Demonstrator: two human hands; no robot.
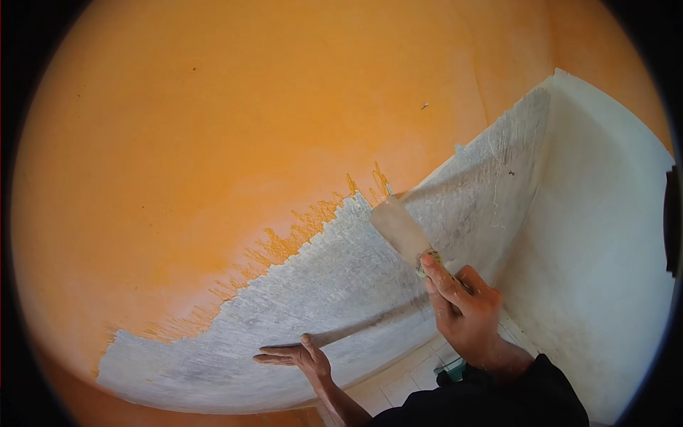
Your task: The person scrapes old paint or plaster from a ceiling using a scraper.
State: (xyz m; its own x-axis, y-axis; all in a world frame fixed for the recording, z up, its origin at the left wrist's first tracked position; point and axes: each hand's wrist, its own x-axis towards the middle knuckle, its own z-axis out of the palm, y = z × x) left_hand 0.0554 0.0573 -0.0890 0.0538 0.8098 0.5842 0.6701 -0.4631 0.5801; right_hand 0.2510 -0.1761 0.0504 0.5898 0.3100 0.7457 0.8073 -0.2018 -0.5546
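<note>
My right hand [466, 309] is closed around the handle of a scraper [400, 226] with a wide flat blade. The blade's far edge meets the wall at the border between the orange paint [213, 135] and the bare grey-white patch [313, 292]. Curled, wrinkled strips of orange paint [295, 228] stand along that jagged border, and a few thin ones rise just beyond the blade. Lower down, my left hand [311, 361] is at the grey patch, its fingers stretched out and holding nothing. Whether its palm presses on the wall cannot be made out.
At the right a pale white wall [590, 235] meets the grey patch in a corner. Below is a light tiled floor [402, 384], with a small green object [450, 370] partly behind my dark sleeve [491, 398]. A dark object [671, 220] shows at the right edge.
</note>
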